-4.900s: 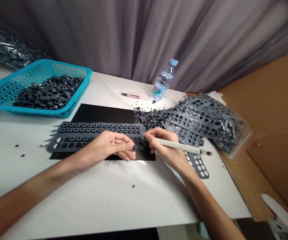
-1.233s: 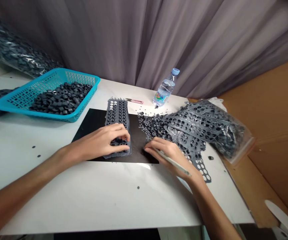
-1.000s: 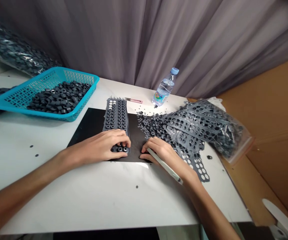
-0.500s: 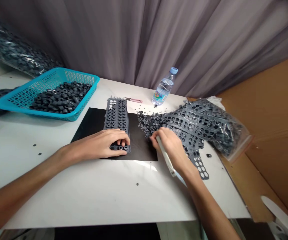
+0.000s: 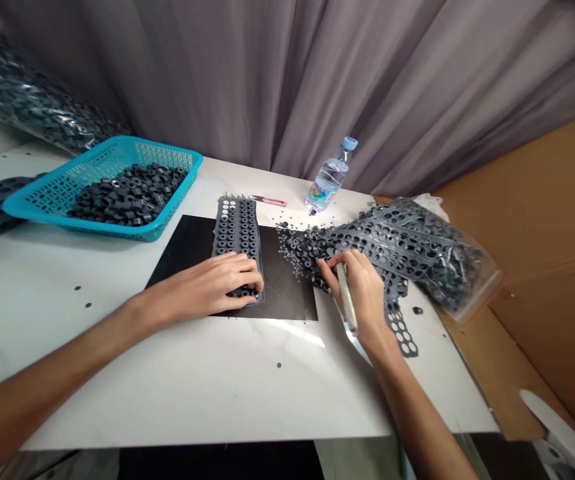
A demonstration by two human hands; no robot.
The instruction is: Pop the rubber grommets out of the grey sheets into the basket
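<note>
A dark grey rubber sheet (image 5: 236,227) with rows of round rings lies lengthwise on a black mat (image 5: 290,293). Some holes at its far left corner show white through them. My left hand (image 5: 227,280) rests over the near end of the sheet, fingers curled down and thumb along its near edge. My right hand (image 5: 362,287) is closed around a slim tool with a whitish handle (image 5: 347,300) and a shiny end by the wrist; its kind is unclear. Its fingertips are beside a pile of small grey rings and bits (image 5: 310,250), right of the mat.
A turquoise basket (image 5: 160,230) of grey rings stands left, before a large clear bag (image 5: 32,100) of similar parts. Pink-handled thread snips (image 5: 272,201) and a water bottle (image 5: 330,177) are behind. Punched sheets (image 5: 387,233) and a zip bag (image 5: 460,273) lie right.
My right hand has moved right, away from the mat, and the tool has turned more upright. My left hand stays on the sheet. The view has shifted slightly.
</note>
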